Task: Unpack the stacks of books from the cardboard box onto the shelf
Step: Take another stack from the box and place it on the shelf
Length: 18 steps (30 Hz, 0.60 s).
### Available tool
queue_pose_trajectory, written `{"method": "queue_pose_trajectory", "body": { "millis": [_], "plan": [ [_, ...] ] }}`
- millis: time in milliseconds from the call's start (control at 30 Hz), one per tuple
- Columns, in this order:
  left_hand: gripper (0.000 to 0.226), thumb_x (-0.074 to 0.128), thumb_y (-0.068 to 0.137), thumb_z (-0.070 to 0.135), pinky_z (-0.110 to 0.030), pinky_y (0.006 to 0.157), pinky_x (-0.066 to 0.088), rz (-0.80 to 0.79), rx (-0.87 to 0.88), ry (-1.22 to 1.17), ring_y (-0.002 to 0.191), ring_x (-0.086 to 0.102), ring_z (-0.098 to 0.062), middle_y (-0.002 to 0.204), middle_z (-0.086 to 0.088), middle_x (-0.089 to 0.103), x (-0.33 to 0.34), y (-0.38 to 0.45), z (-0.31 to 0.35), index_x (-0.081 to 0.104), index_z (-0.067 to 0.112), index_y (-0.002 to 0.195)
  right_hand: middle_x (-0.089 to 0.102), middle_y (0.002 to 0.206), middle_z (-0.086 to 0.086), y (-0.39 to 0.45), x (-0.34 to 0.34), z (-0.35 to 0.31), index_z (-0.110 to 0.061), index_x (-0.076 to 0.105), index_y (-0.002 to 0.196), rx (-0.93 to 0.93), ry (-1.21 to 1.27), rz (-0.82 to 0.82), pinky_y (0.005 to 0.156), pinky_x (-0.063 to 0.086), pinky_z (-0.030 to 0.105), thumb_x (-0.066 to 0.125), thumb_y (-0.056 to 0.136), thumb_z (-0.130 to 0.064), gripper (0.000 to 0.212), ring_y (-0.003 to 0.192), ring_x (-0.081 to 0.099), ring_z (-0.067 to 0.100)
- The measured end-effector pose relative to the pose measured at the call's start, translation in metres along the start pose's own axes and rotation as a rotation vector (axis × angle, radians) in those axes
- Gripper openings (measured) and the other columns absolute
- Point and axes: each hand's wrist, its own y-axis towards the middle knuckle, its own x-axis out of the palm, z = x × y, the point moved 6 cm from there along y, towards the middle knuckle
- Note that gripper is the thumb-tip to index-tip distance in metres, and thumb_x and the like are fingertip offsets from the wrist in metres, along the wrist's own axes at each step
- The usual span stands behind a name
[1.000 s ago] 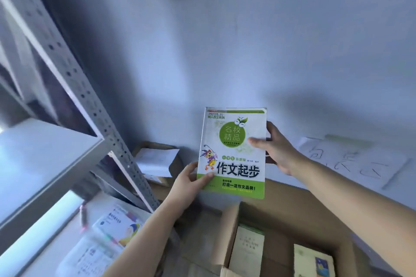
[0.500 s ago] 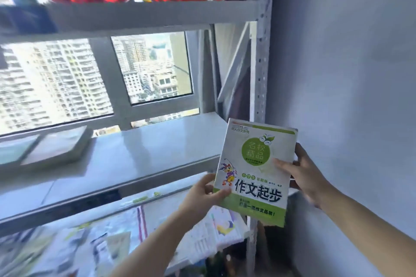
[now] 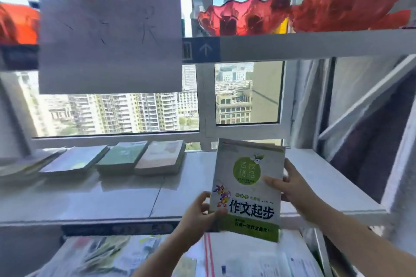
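Now both hands, left hand [image 3: 198, 216] and right hand [image 3: 292, 189], hold one book [image 3: 247, 189]; three stacks [image 3: 121, 159] shelved

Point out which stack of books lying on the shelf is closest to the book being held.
The rightmost stack, with the pale pinkish-beige cover. It lies just left of the held book; the green-covered stack and the bluish one sit farther left along the shelf.

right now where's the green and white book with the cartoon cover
In the head view it is lower right of centre: the green and white paperback book is held upright between the left hand and right hand, above the grey shelf board.
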Motion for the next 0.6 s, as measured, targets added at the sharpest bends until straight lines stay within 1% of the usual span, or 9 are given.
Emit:
{"method": "queue_pose_trajectory", "body": {
  "millis": [33,67,133,233,300,367,467,600],
  "plan": [
    [0.040,0.078,0.080,0.017,-0.039,0.071,0.060,0.012,0.004,-0.001,0.086,0.074,-0.028,0.100,-0.014,0.074,-0.017,0.011,0.000,0.054,0.008,0.111,0.074,0.102,0.015,0.017,0.015,0.000,-0.033,0.050,0.122,-0.007,-0.002,-0.013,0.066,0.061,0.045,0.077,0.082,-0.011,0.053,0.086,0.074,0.033],
    [0.038,0.076,0.081,0.017,-0.039,0.073,0.060,0.021,0.013,0.003,0.087,0.074,-0.028,0.099,-0.013,0.075,-0.033,0.022,-0.001,0.054,0.009,0.111,0.072,0.106,0.015,0.032,0.028,0.001,-0.033,0.051,0.124,-0.013,-0.008,-0.022,0.068,0.061,0.046,0.079,0.077,-0.015,0.057,0.089,0.074,0.034],
    [0.033,0.074,0.083,0.015,-0.043,0.079,0.060,0.036,0.039,0.006,0.087,0.074,-0.027,0.098,-0.009,0.076,-0.060,0.045,-0.004,0.055,0.013,0.110,0.070,0.111,0.016,0.061,0.051,0.003,-0.034,0.051,0.125,-0.027,-0.017,-0.031,0.070,0.061,0.046,0.078,0.071,-0.020,0.063,0.092,0.073,0.033],
    [0.030,0.072,0.085,0.013,-0.044,0.082,0.059,0.052,0.062,0.010,0.086,0.074,-0.025,0.096,-0.006,0.076,-0.090,0.079,-0.011,0.054,0.016,0.109,0.069,0.113,0.011,0.097,0.076,0.006,-0.038,0.051,0.127,-0.059,-0.056,-0.037,0.076,0.061,0.044,0.077,0.072,-0.021,0.062,0.099,0.071,0.027],
    [0.028,0.070,0.086,0.013,-0.045,0.083,0.058,0.044,0.073,0.008,0.087,0.074,-0.026,0.098,-0.007,0.076,-0.101,0.099,-0.015,0.053,0.017,0.108,0.069,0.112,0.008,0.116,0.087,0.007,-0.041,0.051,0.125,-0.088,-0.085,-0.034,0.078,0.061,0.041,0.076,0.079,-0.016,0.058,0.104,0.068,0.023],
    [0.027,0.070,0.087,0.014,-0.040,0.081,0.059,0.042,0.077,0.024,0.088,0.074,-0.024,0.100,-0.006,0.075,-0.107,0.115,-0.019,0.053,0.021,0.107,0.068,0.112,0.009,0.129,0.093,0.009,-0.043,0.050,0.123,-0.095,-0.113,-0.018,0.076,0.061,0.036,0.071,0.086,-0.005,0.056,0.102,0.067,0.022],
    [0.027,0.068,0.088,0.012,-0.032,0.074,0.059,0.034,0.089,0.065,0.086,0.074,-0.020,0.099,-0.004,0.075,-0.113,0.134,-0.024,0.053,0.019,0.109,0.066,0.112,0.009,0.146,0.096,0.015,-0.044,0.046,0.122,-0.086,-0.152,0.010,0.068,0.059,0.026,0.068,0.088,-0.004,0.057,0.094,0.068,0.017],
    [0.028,0.069,0.088,0.015,-0.024,0.067,0.058,0.049,0.085,0.109,0.085,0.074,-0.015,0.100,-0.002,0.074,-0.118,0.152,-0.031,0.054,0.020,0.111,0.065,0.114,0.012,0.164,0.096,0.028,-0.043,0.045,0.124,-0.080,-0.170,0.013,0.069,0.059,0.027,0.069,0.088,-0.005,0.058,0.098,0.068,0.020]
  ]
}}
